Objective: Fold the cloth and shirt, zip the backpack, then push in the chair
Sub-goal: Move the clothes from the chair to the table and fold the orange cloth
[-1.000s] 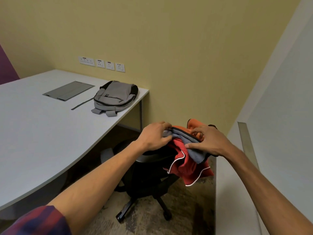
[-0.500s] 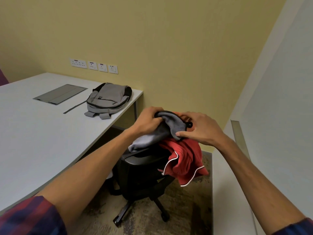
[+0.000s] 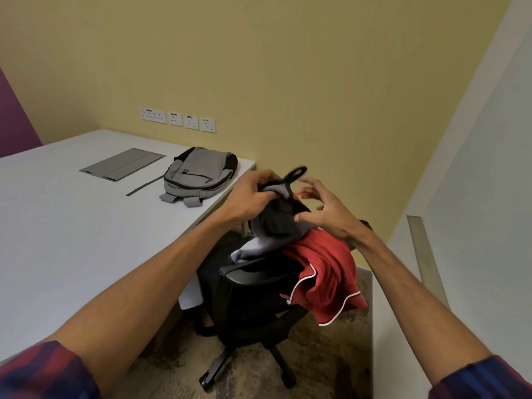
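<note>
A grey and black cloth [image 3: 270,228] hangs from my left hand [image 3: 253,194], which grips its top edge above the chair; a black loop sticks up from it. My right hand [image 3: 325,214] hovers just right of the cloth with fingers spread, the thumb touching the fabric. A red shirt [image 3: 328,272] with white trim is draped over the backrest of the black office chair [image 3: 250,298]. The grey backpack [image 3: 198,174] lies flat on the white desk [image 3: 72,234] near its far right corner.
A grey flap panel [image 3: 123,164] is set into the desk left of the backpack. Wall sockets [image 3: 178,120] sit on the yellow wall. A white partition [image 3: 475,197] stands close on the right. The chair stands out from the desk on patterned carpet.
My left hand lifted the grey cloth up off the chair back and the red shirt. My right hand let go of it and opened its fingers.
</note>
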Tool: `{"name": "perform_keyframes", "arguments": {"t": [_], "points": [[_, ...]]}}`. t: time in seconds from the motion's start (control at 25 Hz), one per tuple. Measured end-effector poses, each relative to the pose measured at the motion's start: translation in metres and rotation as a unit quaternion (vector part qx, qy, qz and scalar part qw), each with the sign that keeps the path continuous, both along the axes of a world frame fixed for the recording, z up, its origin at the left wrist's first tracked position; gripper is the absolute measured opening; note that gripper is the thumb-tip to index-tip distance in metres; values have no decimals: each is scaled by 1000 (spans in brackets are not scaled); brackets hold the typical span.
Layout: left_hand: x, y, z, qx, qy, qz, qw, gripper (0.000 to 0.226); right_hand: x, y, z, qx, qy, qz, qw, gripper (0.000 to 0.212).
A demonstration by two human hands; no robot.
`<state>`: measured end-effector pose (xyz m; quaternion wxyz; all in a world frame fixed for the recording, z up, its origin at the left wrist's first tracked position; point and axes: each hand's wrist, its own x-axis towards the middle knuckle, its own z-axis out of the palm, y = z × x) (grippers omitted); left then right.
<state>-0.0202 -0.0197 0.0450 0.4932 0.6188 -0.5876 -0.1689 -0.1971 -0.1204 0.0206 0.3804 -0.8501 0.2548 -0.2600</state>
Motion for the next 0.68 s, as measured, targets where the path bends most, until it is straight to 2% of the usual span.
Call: {"name": "perform_keyframes", "arguments": {"t": [0.04,0.08,0.12,0.2,0.32,0.4,0.56,0.6,0.68], "points": [[4,4,3,17,49,-6,999,13,0,-4,-7,-5,21,-7,1000,54],[8,9,6,29,74,-8,997,12,2,-6,-14,-17,25,-16,999,37],[12,13,8,35,87,-9,996,11,5,-7,-18,-32,18,-25,999,19],[17,21,13,40,93,-10,995,11,13,-7,-20,-61,2,-35,998,5],[27,28,14,48,98,9,994,15,24,-9,-13,-70,-16,-32,997,9],[30,32,17,31,106,54,992,19,30,-11,-12,-110,-7,-46,993,9],[44,36,15,-35,182,180,966,31,33,-23,-25,-271,186,-107,938,20],[49,35,10,-24,159,212,964,28,34,-24,-25,-279,191,-121,933,22],[58,37,-3,21,25,272,962,35,38,-20,-15,-291,143,-138,936,24]]}}
